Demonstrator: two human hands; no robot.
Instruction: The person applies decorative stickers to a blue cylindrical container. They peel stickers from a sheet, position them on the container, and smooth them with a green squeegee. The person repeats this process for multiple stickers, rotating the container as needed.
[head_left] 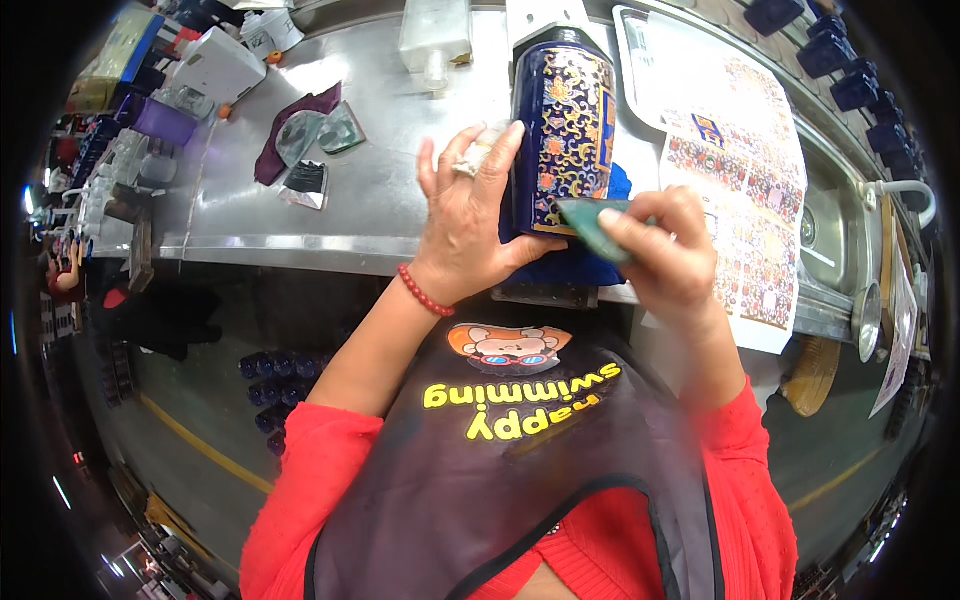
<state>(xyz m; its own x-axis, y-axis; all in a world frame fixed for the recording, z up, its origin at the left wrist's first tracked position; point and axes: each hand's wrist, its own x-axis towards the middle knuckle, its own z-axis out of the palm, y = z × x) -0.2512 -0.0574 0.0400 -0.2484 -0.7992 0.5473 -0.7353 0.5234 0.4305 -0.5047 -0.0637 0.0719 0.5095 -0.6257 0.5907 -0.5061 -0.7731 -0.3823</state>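
A dark blue bottle (572, 120) lies on the metal worktop, its side covered in a gold, orange and blue floral pattern. My left hand (465, 215) steadies it from the left, with the thumb by its near end and the fingers along its side. White wrapping covers part of one finger. In my right hand (672, 250), pinched between thumb and fingers, is a flat green scraper (590, 226). Its edge meets or nearly meets the near right end of the bottle. Blue cloth (568, 268) shows beneath the bottle.
A printed sheet of floral decals (745, 165) spreads over a white tray (630, 65) and worktop at right, beside a sink (825, 235). Dark and green scraps (300, 135) lie left on the worktop (340, 220). A clear glass bottle (435, 35) stands at the back.
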